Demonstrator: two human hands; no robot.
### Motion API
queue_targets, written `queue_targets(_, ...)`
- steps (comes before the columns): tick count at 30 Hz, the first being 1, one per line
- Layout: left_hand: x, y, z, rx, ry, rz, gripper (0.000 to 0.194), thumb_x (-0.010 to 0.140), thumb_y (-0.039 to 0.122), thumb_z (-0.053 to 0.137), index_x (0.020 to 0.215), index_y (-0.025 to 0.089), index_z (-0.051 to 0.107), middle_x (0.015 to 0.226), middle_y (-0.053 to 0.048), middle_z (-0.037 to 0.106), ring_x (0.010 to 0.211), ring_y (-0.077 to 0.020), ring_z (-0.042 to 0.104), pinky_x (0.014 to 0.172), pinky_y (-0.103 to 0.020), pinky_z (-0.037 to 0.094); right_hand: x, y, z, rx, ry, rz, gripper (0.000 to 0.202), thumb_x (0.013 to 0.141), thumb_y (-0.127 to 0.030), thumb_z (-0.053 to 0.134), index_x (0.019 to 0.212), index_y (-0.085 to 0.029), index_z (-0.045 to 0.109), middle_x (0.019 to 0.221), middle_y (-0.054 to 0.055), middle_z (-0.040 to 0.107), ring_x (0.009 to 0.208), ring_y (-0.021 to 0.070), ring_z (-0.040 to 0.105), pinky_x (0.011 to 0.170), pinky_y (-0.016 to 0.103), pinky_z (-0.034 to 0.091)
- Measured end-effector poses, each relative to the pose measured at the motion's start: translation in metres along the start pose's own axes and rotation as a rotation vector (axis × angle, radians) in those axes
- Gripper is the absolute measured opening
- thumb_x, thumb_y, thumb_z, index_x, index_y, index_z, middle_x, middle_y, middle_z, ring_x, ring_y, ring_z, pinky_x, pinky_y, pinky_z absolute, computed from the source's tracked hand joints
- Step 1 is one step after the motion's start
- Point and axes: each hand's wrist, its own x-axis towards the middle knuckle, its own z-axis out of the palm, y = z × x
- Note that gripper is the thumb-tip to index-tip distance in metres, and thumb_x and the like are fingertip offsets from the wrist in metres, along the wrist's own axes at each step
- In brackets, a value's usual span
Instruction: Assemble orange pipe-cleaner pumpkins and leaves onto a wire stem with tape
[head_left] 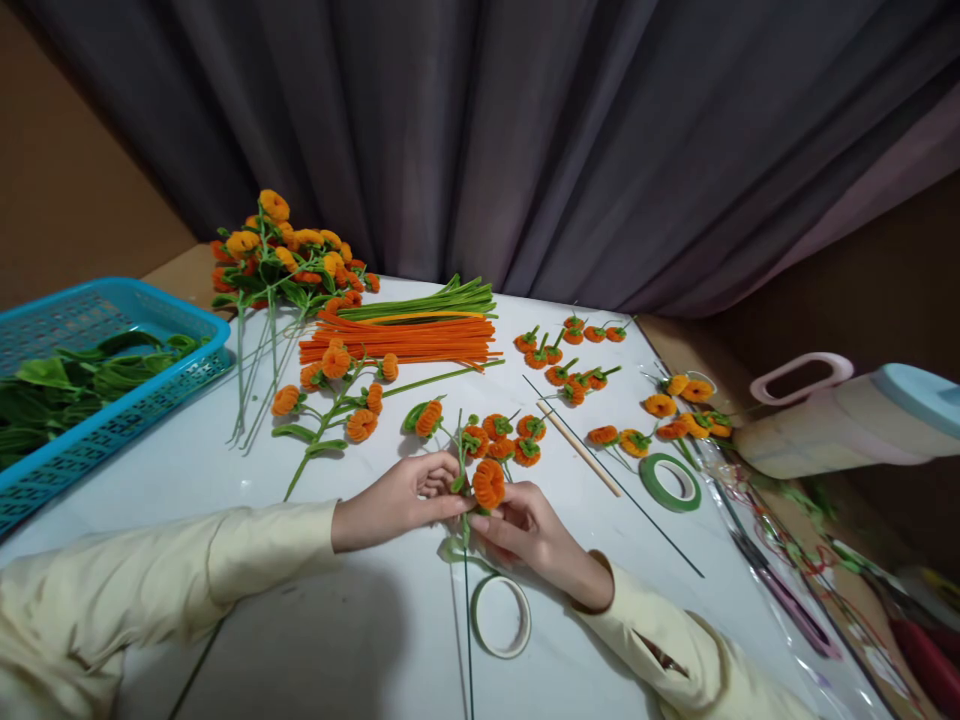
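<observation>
An orange pumpkin-like flower (pixel 489 484) on a thin dark green wire stem (pixel 469 630) is held between my two hands at the middle of the table. My left hand (pixel 409 498) pinches the stem from the left, its fingers curled. From the right, my right hand (pixel 531 532) closes thumb and fingers just under the flower head. Small green leaves show at the fingertips. A roll of pale tape (pixel 502 617) stands just below my right hand. Several small orange flowers (pixel 498 427) lie just beyond both hands.
Left are a blue basket (pixel 112 408) of green leaves and a flower pile (pixel 281 240). Orange fuzzy stems (pixel 397 339) lie behind a finished branch (pixel 322 430). At right are a wooden stick (pixel 579 449), green tape (pixel 670 482), scissors (pixel 787 600) and a tumbler (pixel 832 420).
</observation>
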Motion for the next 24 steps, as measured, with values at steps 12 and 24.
queue_targets(12, 0.0039, 0.0015, -0.0008, -0.136, -0.048, -0.029, 0.033, 0.072, 0.038, 0.067, 0.087, 0.014, 0.051, 0.087, -0.003, 0.057, 0.087, -0.0170, 0.054, 0.078, -0.029, 0.042, -0.0010, -0.0048, -0.0042, -0.028, -0.025, 0.010, 0.026, 0.077, -0.035, 0.065, 0.071, -0.015, 0.050, 0.042, -0.008, 0.040, 0.035, 0.0041, 0.030, 0.038, 0.019, 0.021)
queue_targets(24, 0.0042, -0.0003, -0.0002, -0.034, -0.063, -0.082, 0.026, 0.080, 0.039, 0.055, 0.084, 0.014, 0.052, 0.074, 0.001, 0.050, 0.065, -0.0103, 0.048, 0.057, -0.022, 0.042, 0.0005, -0.0013, -0.0048, -0.056, -0.019, -0.043, 0.025, 0.078, -0.036, 0.065, 0.079, -0.013, 0.056, 0.045, -0.008, 0.039, 0.038, 0.0046, 0.031, 0.039, 0.020, 0.021)
